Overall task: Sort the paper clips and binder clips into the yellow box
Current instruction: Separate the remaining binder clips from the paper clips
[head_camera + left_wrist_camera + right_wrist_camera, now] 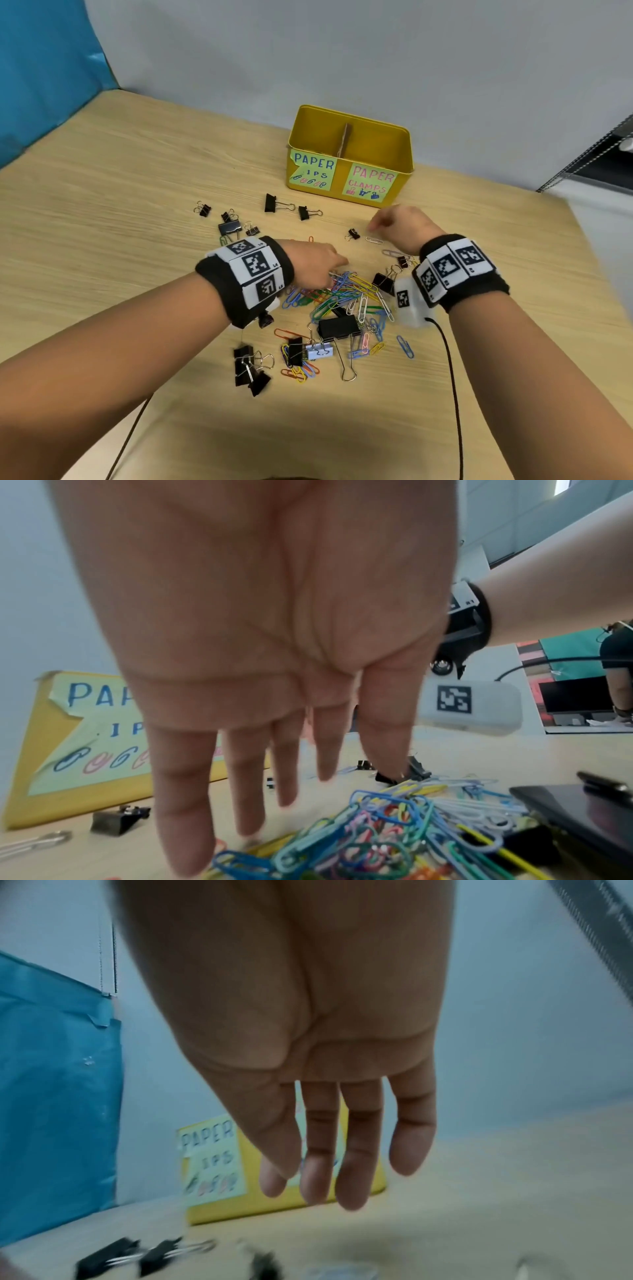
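Paper clips (pixel 346 294) are piled in a colourful tangle right under the left hand (pixel 313 262), spilling back toward the wrists, with one loose silver paper clip (pixel 374 240) lying just below the right hand (pixel 399 224). The left hand is spread flat, palm down, fingers (pixel 185 799) straight and slightly apart, holding nothing; the tips hang right over the near edge of the pile, and I honestly can't tell if they're touching the clips or just above them. The right hand is out ahead and off to the right of the pile, fingers (pixel 356 1164) hanging down loose and mostly straight, nothing in it. That view is pretty blurry though.

The yellow box (pixel 349 154) sits beyond both hands, closest to the right one, with a cardboard divider (pixel 344 138) splitting it in two. Left half has a label (pixel 313 171) for paper clips, right half has a pink-lettered label (pixel 370 185) reading "paper clamps".

Binder clips are scattered all around: two black binder clips (pixel 291 207) between the left hand and the box, a small black binder clip (pixel 352 234) just left of the right hand, a big black binder clip (pixel 339 327) behind the pile near the wrists, and a white binder clip (pixel 320 351) right beside it. All of it is on a light wood table (pixel 120 205).
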`<action>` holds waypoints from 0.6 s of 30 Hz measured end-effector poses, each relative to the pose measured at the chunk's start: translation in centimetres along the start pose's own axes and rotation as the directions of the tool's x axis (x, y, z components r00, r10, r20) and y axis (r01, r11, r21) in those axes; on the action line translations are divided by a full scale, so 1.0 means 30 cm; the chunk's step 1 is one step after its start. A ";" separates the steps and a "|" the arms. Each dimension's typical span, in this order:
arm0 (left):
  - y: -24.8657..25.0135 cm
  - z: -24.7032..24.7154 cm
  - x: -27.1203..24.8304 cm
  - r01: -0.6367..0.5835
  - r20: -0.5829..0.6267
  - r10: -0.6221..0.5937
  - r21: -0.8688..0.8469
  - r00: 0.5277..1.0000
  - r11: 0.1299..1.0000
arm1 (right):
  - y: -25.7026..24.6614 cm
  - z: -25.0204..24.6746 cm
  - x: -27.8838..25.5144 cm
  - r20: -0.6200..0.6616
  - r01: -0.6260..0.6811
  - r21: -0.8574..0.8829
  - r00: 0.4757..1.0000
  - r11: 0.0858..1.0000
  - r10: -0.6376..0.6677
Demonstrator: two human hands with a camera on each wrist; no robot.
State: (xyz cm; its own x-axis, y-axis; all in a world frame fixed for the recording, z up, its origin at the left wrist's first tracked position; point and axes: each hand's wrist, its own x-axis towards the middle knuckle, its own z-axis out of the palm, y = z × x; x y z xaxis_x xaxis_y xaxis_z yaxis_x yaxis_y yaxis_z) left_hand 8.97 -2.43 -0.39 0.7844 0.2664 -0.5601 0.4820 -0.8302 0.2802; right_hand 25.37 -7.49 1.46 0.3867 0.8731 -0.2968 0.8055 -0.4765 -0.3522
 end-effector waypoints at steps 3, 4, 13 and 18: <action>0.016 -0.027 0.023 0.017 -0.093 -0.017 -0.005 0.995 1.000 | 0.069 -0.047 -0.009 0.101 -0.101 -0.137 0.988 0.985 0.116; 0.022 -0.038 0.040 0.021 -0.109 -0.018 0.019 0.994 1.000 | 0.083 -0.060 -0.018 0.211 -0.106 -0.175 0.967 0.979 0.142; -0.002 -0.069 0.133 0.154 -0.087 -0.139 0.199 0.986 0.968 | 0.081 0.014 -0.036 0.276 -0.069 -0.161 0.954 0.985 0.112; -0.061 -0.060 0.098 0.256 -0.148 -0.241 0.088 0.959 0.963 | -0.005 0.041 0.024 0.090 -0.094 0.096 0.992 0.991 0.086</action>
State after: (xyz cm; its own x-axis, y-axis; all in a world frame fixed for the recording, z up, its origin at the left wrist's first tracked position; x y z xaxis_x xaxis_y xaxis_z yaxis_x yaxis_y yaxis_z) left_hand 11.08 0.75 -1.15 0.6938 0.5285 -0.4891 0.6304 -0.7741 0.0578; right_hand 24.97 -6.91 0.20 0.4123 0.8162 -0.4047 0.7186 -0.5644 -0.4062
